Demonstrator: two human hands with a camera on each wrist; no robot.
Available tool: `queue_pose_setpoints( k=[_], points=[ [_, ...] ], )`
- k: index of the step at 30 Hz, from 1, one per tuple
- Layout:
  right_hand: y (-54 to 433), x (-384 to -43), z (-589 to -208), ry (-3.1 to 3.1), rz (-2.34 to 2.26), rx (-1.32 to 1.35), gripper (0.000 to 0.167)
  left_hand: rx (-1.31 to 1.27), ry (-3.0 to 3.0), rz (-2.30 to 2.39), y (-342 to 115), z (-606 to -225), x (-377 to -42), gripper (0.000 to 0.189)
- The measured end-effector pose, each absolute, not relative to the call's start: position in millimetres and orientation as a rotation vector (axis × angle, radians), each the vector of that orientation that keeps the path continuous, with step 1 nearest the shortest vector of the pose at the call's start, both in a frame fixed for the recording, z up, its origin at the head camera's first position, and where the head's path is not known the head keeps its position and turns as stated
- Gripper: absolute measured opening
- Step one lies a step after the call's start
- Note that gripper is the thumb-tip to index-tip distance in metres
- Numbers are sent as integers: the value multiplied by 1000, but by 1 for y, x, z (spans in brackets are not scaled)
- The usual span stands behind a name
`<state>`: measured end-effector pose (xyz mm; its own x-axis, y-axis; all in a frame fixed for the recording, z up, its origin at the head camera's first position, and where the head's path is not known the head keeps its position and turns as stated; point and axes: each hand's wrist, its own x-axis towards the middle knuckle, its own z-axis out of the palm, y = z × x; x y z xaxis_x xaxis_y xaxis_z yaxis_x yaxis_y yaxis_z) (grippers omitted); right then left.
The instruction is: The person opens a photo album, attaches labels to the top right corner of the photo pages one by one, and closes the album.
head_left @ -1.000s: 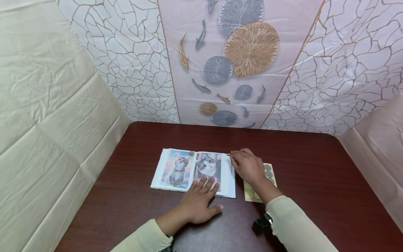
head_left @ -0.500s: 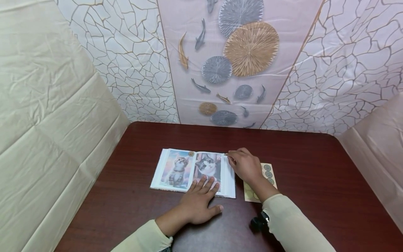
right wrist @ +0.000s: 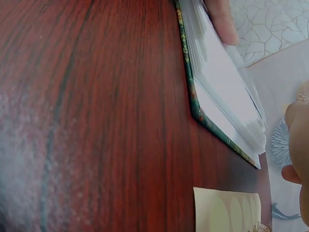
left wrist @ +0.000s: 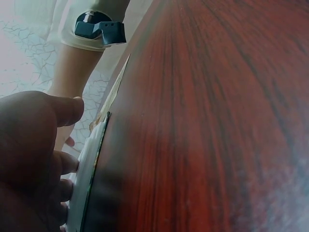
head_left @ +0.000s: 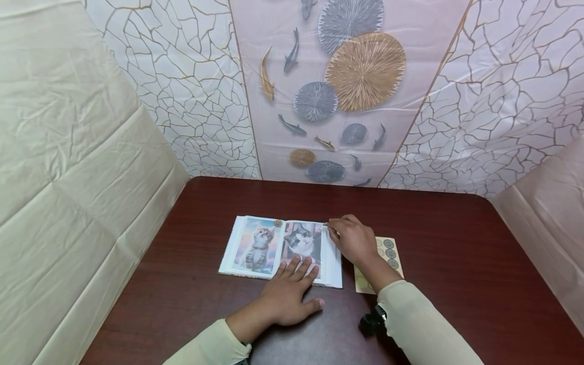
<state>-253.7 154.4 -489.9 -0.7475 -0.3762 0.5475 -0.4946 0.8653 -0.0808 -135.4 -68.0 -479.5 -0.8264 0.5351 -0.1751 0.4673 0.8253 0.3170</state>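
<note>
An open photo album [head_left: 334, 263] lies on the table, a cat picture on each page. One round sticker [head_left: 278, 223] sits at the top corner of the left picture. My left hand [head_left: 292, 294] rests with straight, spread fingers on the lower part of the right page. Over that page's top right corner, my right hand [head_left: 353, 238] pinches a small tan sticker [head_left: 325, 223] by its edge. In the right wrist view the album's stacked pages [right wrist: 227, 82] rise above its patterned cover, with a left fingertip on them. Most of the right hand lies outside that view.
A yellowish sticker sheet [head_left: 390, 248] with round stickers lies right of the album, partly under the right forearm. The dark red table [head_left: 433, 243] extends around both. Patterned cloth [head_left: 205, 101] hangs behind it and pale cloth at the sides. A black wrist camera [head_left: 371, 323] hangs below the right sleeve.
My right hand has shifted slightly left, bringing the sticker closer to the right picture's top corner. The left hand and the album have stayed in place.
</note>
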Motion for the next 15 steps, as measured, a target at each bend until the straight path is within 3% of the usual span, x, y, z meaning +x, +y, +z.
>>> queue_pose_setpoints(
  k=[15],
  points=[
    [149, -255, -492, -2512, 319, 629, 16, 776, 2743, 380, -69, -480, -136, 80]
  ],
)
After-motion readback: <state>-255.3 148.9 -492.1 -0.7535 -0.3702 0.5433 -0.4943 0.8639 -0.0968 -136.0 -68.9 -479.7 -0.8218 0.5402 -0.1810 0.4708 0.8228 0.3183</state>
